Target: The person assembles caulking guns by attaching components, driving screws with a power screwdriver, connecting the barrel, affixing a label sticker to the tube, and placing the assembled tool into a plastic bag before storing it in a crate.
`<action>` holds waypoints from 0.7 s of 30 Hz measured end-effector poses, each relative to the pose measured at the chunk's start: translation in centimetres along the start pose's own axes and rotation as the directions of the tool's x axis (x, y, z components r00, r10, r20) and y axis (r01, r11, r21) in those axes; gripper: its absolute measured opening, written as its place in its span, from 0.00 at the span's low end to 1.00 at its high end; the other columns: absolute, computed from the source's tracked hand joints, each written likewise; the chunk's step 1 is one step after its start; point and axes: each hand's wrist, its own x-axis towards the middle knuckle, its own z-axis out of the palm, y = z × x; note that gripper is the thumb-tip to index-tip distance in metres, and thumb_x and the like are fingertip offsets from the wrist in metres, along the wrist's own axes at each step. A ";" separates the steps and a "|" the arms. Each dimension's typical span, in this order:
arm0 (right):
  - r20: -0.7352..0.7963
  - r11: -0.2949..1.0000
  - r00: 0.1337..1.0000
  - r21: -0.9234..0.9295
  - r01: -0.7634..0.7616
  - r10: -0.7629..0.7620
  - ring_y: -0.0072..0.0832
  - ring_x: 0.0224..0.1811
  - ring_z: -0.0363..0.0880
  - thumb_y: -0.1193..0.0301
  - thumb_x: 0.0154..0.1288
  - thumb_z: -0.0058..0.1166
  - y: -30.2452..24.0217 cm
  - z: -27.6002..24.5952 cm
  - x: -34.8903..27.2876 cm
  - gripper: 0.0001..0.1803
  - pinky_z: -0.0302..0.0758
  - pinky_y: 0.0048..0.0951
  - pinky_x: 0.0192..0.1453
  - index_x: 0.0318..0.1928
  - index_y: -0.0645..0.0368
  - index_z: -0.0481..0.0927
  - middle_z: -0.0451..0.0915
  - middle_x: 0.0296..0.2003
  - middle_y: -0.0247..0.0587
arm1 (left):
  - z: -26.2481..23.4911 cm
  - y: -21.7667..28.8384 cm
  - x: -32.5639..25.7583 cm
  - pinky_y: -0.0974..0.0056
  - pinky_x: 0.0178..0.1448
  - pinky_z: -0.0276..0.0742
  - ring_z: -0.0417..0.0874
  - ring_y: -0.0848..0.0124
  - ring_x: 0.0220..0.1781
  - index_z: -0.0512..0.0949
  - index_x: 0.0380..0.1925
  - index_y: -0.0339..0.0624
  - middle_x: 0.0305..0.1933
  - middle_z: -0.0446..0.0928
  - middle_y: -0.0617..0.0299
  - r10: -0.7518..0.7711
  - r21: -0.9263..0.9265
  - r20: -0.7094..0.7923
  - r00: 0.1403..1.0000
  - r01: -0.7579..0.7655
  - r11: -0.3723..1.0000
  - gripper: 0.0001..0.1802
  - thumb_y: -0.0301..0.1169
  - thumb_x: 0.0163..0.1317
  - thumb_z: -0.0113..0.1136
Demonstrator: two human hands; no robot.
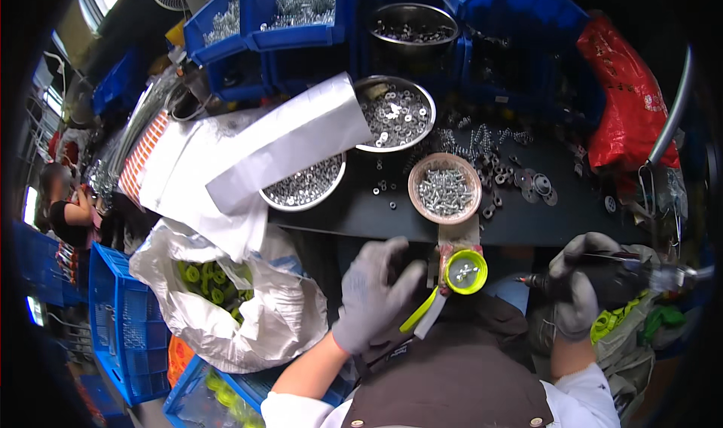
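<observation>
My left hand (376, 296), in a grey glove, has its thumb and fingers apart with nothing between them. Just right of it, a lime-green round part (450, 276) sits at the bench's front edge, with small shiny pieces inside its ring. A lime-green lever (420, 312) and a pale strip beside it slant down toward my lap. My right hand (577, 296), also gloved, is closed round a black power screwdriver (629, 279). The tool lies level, its tip (521, 280) pointing left at the green part, a gap apart from it.
A pinkish bowl of screws (412, 194) stands beyond the green part. Behind are metal bowls of nuts and washers (432, 119), loose springs (482, 138) and blue bins (301, 38). A white sack of green parts (162, 300) is at left, a red bag (625, 97) at right.
</observation>
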 end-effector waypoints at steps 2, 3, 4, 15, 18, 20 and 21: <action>-0.122 0.971 0.992 -0.236 -0.036 0.007 0.25 0.35 0.76 0.85 0.56 0.51 3.4 -4.8 -0.9 0.24 0.76 0.24 0.40 0.55 0.62 0.69 0.74 0.41 0.42 | 0.1 0.1 4.9 0.62 0.38 0.75 0.79 0.62 0.34 0.79 0.42 0.43 0.37 0.76 0.55 0.213 0.179 -0.108 0.971 -0.192 0.965 0.13 0.28 0.56 0.63; -0.194 0.946 0.981 -0.319 -0.061 -0.002 0.24 0.35 0.76 0.86 0.55 0.50 5.1 -7.1 -1.6 0.25 0.75 0.23 0.39 0.55 0.63 0.69 0.74 0.40 0.42 | 0.1 0.6 7.7 0.59 0.39 0.74 0.79 0.59 0.35 0.79 0.40 0.44 0.37 0.76 0.55 0.276 0.265 -0.120 0.954 -0.237 0.935 0.10 0.28 0.57 0.61; -0.306 0.909 0.949 -0.368 -0.193 0.078 0.21 0.36 0.75 0.86 0.55 0.51 6.3 -9.4 -2.1 0.24 0.74 0.22 0.40 0.54 0.63 0.71 0.75 0.42 0.41 | 0.2 0.5 10.4 0.57 0.42 0.73 0.78 0.57 0.37 0.79 0.38 0.45 0.36 0.77 0.54 0.337 0.308 -0.136 0.932 -0.283 0.908 0.09 0.28 0.56 0.61; -0.767 0.870 0.630 -0.389 -0.304 -0.123 0.21 0.42 0.72 0.72 0.58 0.65 9.1 -23.3 -1.6 0.21 0.70 0.27 0.51 0.51 0.63 0.75 0.77 0.42 0.30 | 2.1 -4.1 22.3 0.53 0.42 0.74 0.80 0.55 0.37 0.80 0.31 0.42 0.33 0.79 0.54 0.368 0.573 0.163 0.916 -0.391 0.720 0.08 0.32 0.52 0.62; -0.370 0.226 0.548 -0.922 -0.314 -0.750 0.41 0.54 0.73 0.75 0.59 0.57 8.0 -18.9 1.5 0.25 0.67 0.39 0.62 0.57 0.67 0.70 0.74 0.51 0.50 | 0.6 -4.9 21.3 0.53 0.44 0.73 0.78 0.53 0.40 0.78 0.37 0.41 0.35 0.78 0.52 0.406 0.617 0.116 0.906 -0.386 0.686 0.08 0.26 0.55 0.58; 0.035 -0.086 0.694 -0.996 -0.039 -0.719 0.48 0.56 0.72 0.77 0.59 0.54 5.2 -16.7 3.2 0.23 0.66 0.43 0.63 0.56 0.66 0.71 0.74 0.52 0.53 | 0.9 -5.3 21.4 0.53 0.47 0.72 0.77 0.52 0.42 0.77 0.39 0.41 0.37 0.77 0.51 0.380 0.607 0.132 0.915 -0.378 0.699 0.10 0.24 0.56 0.56; 0.182 -0.095 0.782 -0.983 0.157 -0.596 0.50 0.56 0.71 0.78 0.59 0.54 5.0 -17.0 3.8 0.22 0.66 0.44 0.63 0.56 0.65 0.73 0.74 0.52 0.53 | 1.6 -4.9 21.5 0.53 0.48 0.72 0.77 0.52 0.44 0.76 0.42 0.41 0.40 0.78 0.50 0.425 0.568 0.095 0.900 -0.400 0.720 0.12 0.24 0.56 0.56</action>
